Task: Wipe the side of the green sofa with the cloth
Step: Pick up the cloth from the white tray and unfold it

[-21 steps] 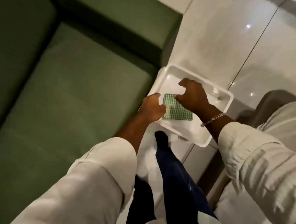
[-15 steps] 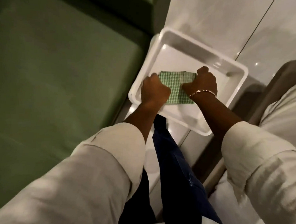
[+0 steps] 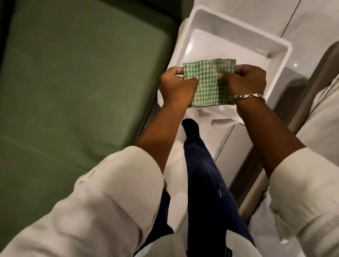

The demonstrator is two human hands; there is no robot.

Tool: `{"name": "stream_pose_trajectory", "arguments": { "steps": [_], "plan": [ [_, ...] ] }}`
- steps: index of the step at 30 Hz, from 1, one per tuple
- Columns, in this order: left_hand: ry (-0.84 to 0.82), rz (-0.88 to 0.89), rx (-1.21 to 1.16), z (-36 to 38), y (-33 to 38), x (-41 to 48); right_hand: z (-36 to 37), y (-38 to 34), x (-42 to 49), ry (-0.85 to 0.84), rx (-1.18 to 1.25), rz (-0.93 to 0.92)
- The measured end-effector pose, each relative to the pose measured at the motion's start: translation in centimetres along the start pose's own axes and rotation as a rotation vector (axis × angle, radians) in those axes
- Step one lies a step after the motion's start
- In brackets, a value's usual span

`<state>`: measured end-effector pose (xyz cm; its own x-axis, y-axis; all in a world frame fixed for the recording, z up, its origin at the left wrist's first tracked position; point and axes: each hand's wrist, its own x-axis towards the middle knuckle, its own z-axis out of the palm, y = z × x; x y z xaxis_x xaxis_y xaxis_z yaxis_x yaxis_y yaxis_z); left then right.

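Left hand (image 3: 177, 86): closed on green-and-white checked cloth (image 3: 205, 82), left edge
Right hand (image 3: 245, 81): gripping its right edge
Cloth: above white plastic tray (image 3: 243, 33)

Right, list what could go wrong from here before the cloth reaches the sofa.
1. The cloth is pinched only at its side edges by the left hand and right hand; it may slip and drop back into the white tray.
2. The tray sits on the floor just ahead of the foot; a step toward the green sofa could kick it.
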<state>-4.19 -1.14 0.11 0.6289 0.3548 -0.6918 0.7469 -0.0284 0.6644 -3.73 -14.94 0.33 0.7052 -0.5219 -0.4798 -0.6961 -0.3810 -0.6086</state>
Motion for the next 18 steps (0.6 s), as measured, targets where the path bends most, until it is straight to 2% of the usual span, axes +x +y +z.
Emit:
{"name": "stream_pose_trajectory", "arguments": {
  "steps": [3, 5, 7, 10, 14, 18],
  "plan": [
    [-0.031, 0.096, -0.055, -4.4, -2.2, -4.0, 0.0, 1.4, -6.2, 0.019, 0.04, -0.13],
    [-0.115, 0.133, -0.092, -7.5, -4.7, -6.6, 0.5, 3.6, -11.0, 0.038, 0.072, -0.211],
    [-0.179, 0.168, -0.086, -10.2, -7.6, -8.2, 1.6, 6.3, -15.0, 0.026, 0.175, -0.21],
    [-0.216, 0.191, -0.038, -13.5, -13.0, -8.8, 4.8, 11.3, -18.6, -0.05, 0.356, -0.091],
    [-0.178, 0.157, 0.098, -15.7, -22.7, -6.6, 11.4, 20.0, -21.0, -0.14, 0.494, 0.073],
    [-0.083, 0.181, 0.265, -16.4, -33.4, -4.0, 19.8, 30.0, -22.0, -0.21, 0.455, 0.253]
  ]
}}
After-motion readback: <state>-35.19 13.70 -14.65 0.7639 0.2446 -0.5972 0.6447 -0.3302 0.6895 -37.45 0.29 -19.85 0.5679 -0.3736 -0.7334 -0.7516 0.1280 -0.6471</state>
